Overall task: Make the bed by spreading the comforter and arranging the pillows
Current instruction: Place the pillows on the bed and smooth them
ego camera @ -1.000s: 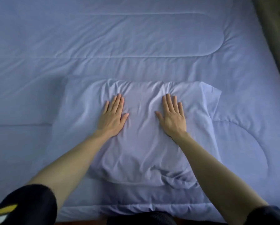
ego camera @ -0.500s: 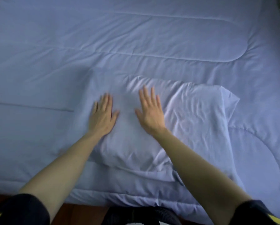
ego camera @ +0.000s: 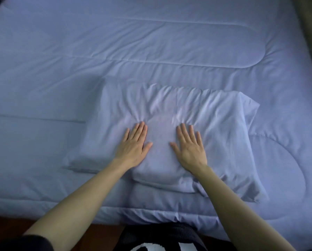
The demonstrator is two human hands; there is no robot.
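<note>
Left hand and right hand press flat, fingers straight, mid-pillow; its long axis runs left-right across them.

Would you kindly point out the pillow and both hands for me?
pillow (ego camera: 222,124): head view, wrinkled right part of its top.
left hand (ego camera: 134,144): head view, back of the hand.
right hand (ego camera: 190,148): head view, back of the hand.

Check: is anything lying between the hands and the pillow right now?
Nothing visible. The left hand and right hand both lie flat, fingers straight, directly on the pillow, which sits on the comforter. Only bunched pillowcase wrinkles show beyond the fingertips.
</note>
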